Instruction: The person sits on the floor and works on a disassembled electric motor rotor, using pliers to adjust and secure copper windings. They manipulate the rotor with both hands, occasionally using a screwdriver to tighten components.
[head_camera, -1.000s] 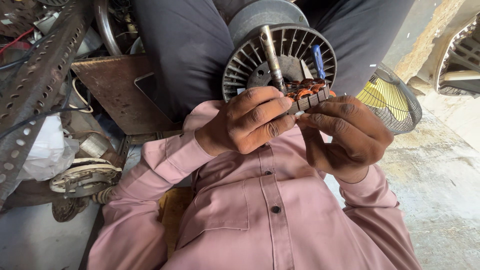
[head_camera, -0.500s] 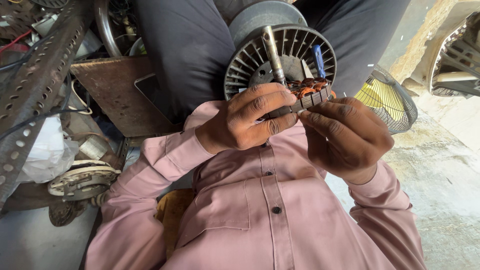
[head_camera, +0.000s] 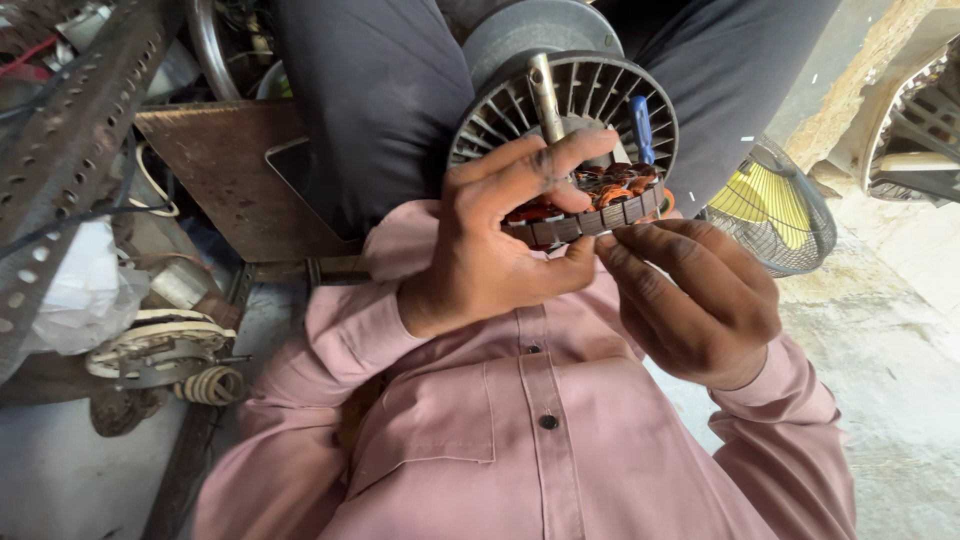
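Our left hand (head_camera: 500, 250) grips the stator (head_camera: 585, 210) by its laminated edge, fingers over the copper windings. Right hand (head_camera: 690, 300) pinches the stator's rim from the other side. Stator sits against the finned rotor (head_camera: 570, 95) and shaft (head_camera: 545, 95), over our lap.

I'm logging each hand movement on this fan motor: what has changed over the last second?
Little changed. The left hand shifted its fingers slightly along the copper-wound stator ring, thumb still underneath. The right hand keeps its fingertips at the ring's lower edge. The finned motor housing and its shaft stayed put.
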